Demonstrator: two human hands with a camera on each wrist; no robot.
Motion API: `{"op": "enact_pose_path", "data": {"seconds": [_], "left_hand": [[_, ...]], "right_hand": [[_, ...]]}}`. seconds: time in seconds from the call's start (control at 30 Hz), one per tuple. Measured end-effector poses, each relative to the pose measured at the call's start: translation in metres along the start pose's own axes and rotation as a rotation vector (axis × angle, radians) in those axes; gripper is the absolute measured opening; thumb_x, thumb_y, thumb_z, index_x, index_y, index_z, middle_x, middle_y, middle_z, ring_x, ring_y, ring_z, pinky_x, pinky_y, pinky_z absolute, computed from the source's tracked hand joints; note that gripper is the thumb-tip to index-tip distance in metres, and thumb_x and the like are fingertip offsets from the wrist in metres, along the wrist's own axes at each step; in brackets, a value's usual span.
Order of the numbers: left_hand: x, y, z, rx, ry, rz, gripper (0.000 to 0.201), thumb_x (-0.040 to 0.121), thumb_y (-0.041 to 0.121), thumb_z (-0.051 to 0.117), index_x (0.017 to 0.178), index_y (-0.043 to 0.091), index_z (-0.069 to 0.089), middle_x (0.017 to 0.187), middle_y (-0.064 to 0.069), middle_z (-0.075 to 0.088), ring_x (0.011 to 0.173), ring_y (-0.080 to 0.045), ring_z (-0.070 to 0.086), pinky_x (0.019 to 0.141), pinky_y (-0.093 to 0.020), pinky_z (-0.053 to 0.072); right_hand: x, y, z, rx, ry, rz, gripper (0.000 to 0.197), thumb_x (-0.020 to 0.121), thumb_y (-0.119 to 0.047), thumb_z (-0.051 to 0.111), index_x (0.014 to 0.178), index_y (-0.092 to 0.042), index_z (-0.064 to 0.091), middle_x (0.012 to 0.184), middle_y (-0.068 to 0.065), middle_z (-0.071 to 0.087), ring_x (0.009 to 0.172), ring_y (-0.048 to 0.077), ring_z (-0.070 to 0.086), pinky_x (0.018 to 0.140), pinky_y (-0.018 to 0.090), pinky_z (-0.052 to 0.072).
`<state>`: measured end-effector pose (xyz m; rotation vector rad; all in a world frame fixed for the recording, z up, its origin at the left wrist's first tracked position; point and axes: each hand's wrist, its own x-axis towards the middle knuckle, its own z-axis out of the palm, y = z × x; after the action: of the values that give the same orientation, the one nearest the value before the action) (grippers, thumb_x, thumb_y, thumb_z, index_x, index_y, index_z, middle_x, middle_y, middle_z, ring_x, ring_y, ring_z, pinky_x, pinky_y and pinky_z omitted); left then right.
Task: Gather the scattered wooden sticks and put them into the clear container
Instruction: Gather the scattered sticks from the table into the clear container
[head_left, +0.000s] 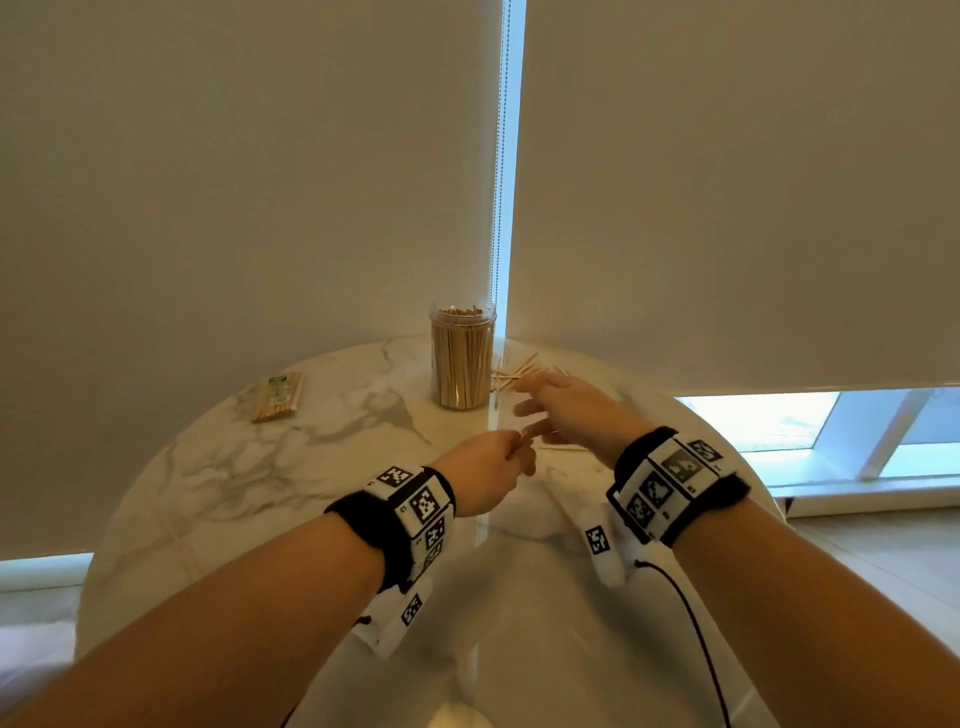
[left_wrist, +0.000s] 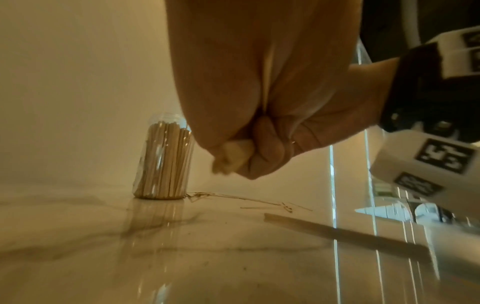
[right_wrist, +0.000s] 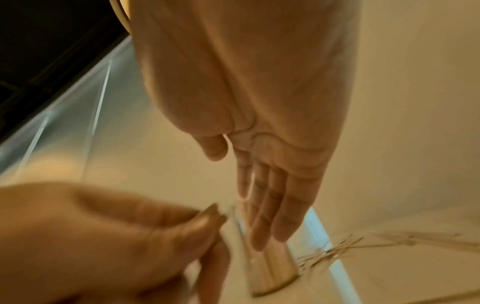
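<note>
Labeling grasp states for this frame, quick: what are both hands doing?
Left hand: fingers curled, gripping a bundle of wooden sticks.
Right hand: open, fingers straight, holding nothing.

Marble table (head_left: 218, 467): container (head_left: 462, 358), loose sticks (head_left: 519, 371), packet (head_left: 277, 396).

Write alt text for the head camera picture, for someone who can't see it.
Two hands work over a round marble table: the left hand grips wooden sticks, the right hand reaches open toward scattered sticks beside a clear container packed with upright sticks.

Home: marble table (head_left: 218, 467) beside blind-covered window (head_left: 753, 182).
</note>
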<state>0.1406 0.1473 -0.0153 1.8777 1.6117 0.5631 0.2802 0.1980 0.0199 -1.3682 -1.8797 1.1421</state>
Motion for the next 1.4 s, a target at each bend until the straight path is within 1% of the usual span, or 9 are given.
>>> {"op": "enact_pose_path", "data": {"seconds": [0.13, 0.23, 0.43, 0.67, 0.87, 1.0, 1.07, 1.23, 1.4], "left_hand": [[0.018, 0.008, 0.012, 0.286, -0.089, -0.093, 0.041, 0.096, 0.051, 0.054, 0.108, 0.011, 0.061, 0.101, -0.005, 0.063, 0.093, -0.022, 0.059, 0.079, -0.033, 0.048], [0.032, 0.021, 0.023, 0.471, -0.160, -0.129, 0.053, 0.096, 0.056, 0.051, 0.101, 0.004, 0.059, 0.094, -0.008, 0.061, 0.091, -0.023, 0.059, 0.078, -0.034, 0.049], [0.052, 0.034, 0.047, 0.631, -0.242, -0.153, 0.066, 0.088, 0.066, 0.056, 0.113, 0.006, 0.061, 0.096, -0.007, 0.061, 0.085, -0.024, 0.059, 0.068, -0.032, 0.046], [0.069, 0.029, 0.018, 0.740, -0.304, -0.189, 0.030, 0.097, 0.031, 0.056, 0.089, 0.004, 0.066, 0.068, -0.003, 0.050, 0.059, -0.018, 0.048, 0.050, -0.025, 0.040], [0.066, 0.008, 0.005, 0.654, -0.150, -0.254, 0.037, 0.102, 0.031, 0.046, 0.120, 0.003, 0.061, 0.104, -0.011, 0.061, 0.096, -0.024, 0.060, 0.078, -0.031, 0.047], [0.064, -0.003, -0.002, 0.473, -0.029, -0.263, 0.030, 0.101, 0.023, 0.046, 0.108, 0.001, 0.066, 0.086, -0.008, 0.057, 0.075, -0.019, 0.054, 0.061, -0.024, 0.041], [0.061, -0.004, -0.007, 0.375, 0.006, -0.279, 0.031, 0.103, 0.017, 0.041, 0.113, -0.003, 0.063, 0.103, -0.017, 0.061, 0.092, -0.026, 0.058, 0.072, -0.030, 0.045], [0.053, -0.012, -0.007, 0.060, 0.119, -0.351, 0.039, 0.109, 0.018, 0.029, 0.135, -0.002, 0.049, 0.132, -0.021, 0.055, 0.123, -0.034, 0.052, 0.096, -0.035, 0.041], [0.053, -0.020, -0.006, -0.302, 0.111, -0.283, 0.069, 0.096, 0.068, 0.031, 0.113, 0.009, 0.063, 0.069, -0.005, 0.051, 0.061, -0.023, 0.051, 0.059, -0.030, 0.043]], "right_hand": [[0.026, 0.040, -0.053, -0.194, 0.258, 0.262, 0.035, 0.100, -0.024, 0.051, 0.118, 0.003, 0.063, 0.099, 0.015, 0.070, 0.086, 0.030, 0.069, 0.087, 0.041, 0.059], [0.043, 0.068, -0.077, -0.568, 0.193, 0.408, 0.038, 0.098, -0.019, 0.052, 0.131, -0.003, 0.058, 0.122, 0.016, 0.066, 0.110, 0.032, 0.064, 0.098, 0.040, 0.053], [0.078, 0.097, -0.079, -0.882, 0.158, 0.393, 0.072, 0.093, -0.062, 0.051, 0.152, -0.025, 0.035, 0.141, 0.009, 0.056, 0.127, 0.029, 0.053, 0.101, 0.038, 0.042], [0.088, 0.077, -0.058, -0.948, -0.030, 0.406, 0.014, 0.085, -0.025, 0.072, 0.083, -0.012, 0.065, 0.084, 0.005, 0.063, 0.087, 0.024, 0.064, 0.075, 0.032, 0.050], [0.065, 0.067, -0.038, -1.078, -0.001, 0.308, 0.028, 0.098, -0.015, 0.053, 0.124, -0.006, 0.049, 0.087, 0.006, 0.058, 0.087, 0.023, 0.058, 0.080, 0.029, 0.046], [0.056, 0.062, -0.027, -0.987, -0.064, 0.369, 0.016, 0.097, -0.020, 0.058, 0.085, -0.008, 0.057, 0.082, 0.003, 0.055, 0.091, 0.023, 0.057, 0.078, 0.028, 0.047], [0.049, 0.058, -0.023, -0.909, -0.077, 0.376, 0.025, 0.096, -0.021, 0.059, 0.074, -0.011, 0.051, 0.080, 0.004, 0.055, 0.091, 0.024, 0.059, 0.079, 0.030, 0.050], [0.034, 0.047, -0.013, -0.526, -0.106, 0.319, 0.020, 0.094, -0.009, 0.061, 0.111, -0.001, 0.067, 0.093, 0.011, 0.065, 0.093, 0.025, 0.066, 0.088, 0.032, 0.056], [0.025, 0.022, 0.012, 0.060, -0.093, 0.159, 0.007, 0.089, 0.003, 0.065, 0.095, 0.003, 0.069, 0.086, 0.017, 0.072, 0.073, 0.022, 0.072, 0.075, 0.035, 0.063]]}}
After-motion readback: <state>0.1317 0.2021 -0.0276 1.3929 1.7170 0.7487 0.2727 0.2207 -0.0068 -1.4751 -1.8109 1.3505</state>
